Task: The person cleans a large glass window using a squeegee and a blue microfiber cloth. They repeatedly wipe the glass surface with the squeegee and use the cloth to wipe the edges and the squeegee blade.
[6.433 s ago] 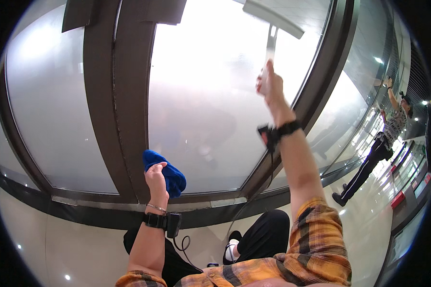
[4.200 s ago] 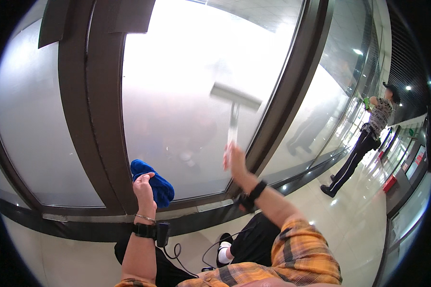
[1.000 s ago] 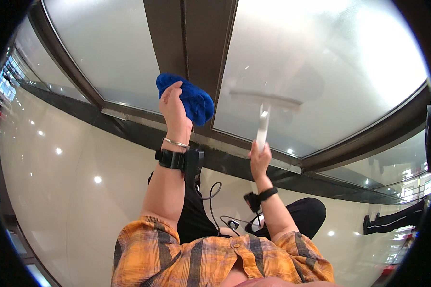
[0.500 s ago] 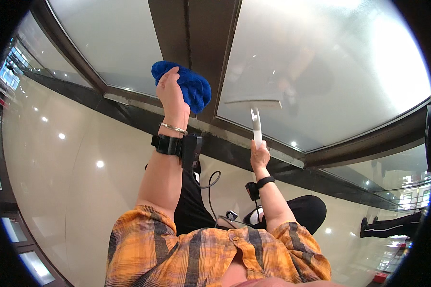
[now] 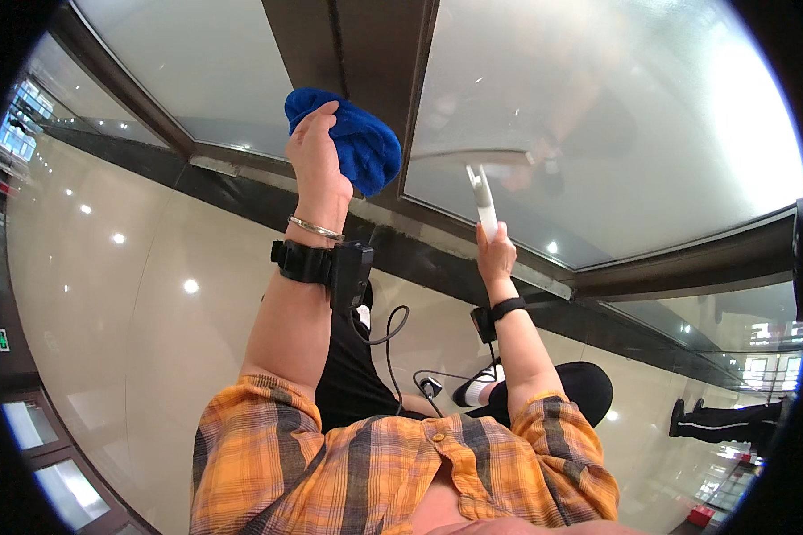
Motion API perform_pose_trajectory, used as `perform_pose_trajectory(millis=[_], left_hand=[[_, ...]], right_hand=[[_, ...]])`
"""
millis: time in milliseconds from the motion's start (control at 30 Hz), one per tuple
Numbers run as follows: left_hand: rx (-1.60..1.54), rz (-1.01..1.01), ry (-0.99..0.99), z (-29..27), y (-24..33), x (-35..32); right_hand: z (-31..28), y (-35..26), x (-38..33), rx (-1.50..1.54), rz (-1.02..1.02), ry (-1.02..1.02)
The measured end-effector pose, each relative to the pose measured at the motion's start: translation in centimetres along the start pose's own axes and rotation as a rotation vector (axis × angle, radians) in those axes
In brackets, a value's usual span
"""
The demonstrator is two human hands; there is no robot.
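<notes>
Clenched left hand (image 5: pixel 317 160) presses a bunched blue cloth (image 5: pixel 352 143) to the dark metal frame (image 5: pixel 366 62); right hand (image 5: pixel 495 254) grips a white-handled squeegee (image 5: pixel 482 201) low on the glass pane (image 5: pixel 616 116), seemingly mid-clean

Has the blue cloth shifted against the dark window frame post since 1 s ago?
Cannot tell: the camera moved. The blue cloth, in the left hand, lies by the dark window frame post in both.

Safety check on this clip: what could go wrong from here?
1. The left hand grips the blue cloth bunched, so little of it may meet the window frame.
2. The loose cable from the wrist device could snag.
3. The right hand holds the squeegee low; it might slip.
</notes>
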State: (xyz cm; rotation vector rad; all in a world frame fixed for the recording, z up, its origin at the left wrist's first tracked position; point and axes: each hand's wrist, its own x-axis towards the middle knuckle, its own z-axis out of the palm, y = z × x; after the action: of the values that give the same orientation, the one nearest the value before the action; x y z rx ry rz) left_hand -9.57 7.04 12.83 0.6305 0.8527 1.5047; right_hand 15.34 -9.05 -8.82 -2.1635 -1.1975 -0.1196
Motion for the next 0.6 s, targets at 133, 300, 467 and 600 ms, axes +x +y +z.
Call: perform_pose_trajectory(millis=[133,300,467,600], left_hand=[[0.033,0.019,-0.008,-0.6,0.0,0.3],[0.099,0.022,-0.009,0.2,0.0,-0.2],[0.085,0.009,-0.041,0.5,0.1,-0.7],[0.083,0.007,-0.075,0.0,-0.5,0.1]], right_hand=[[0.2,4.9,-4.5,-0.201,0.212,-0.174],[0.3,6.2,-7.2,-0.208,0.274,-0.149],[1.1,-1.2,-3.4,-0.093,0.047,-0.169],[1.6,0.5,-3.2,-0.165,0.030,-0.202]])
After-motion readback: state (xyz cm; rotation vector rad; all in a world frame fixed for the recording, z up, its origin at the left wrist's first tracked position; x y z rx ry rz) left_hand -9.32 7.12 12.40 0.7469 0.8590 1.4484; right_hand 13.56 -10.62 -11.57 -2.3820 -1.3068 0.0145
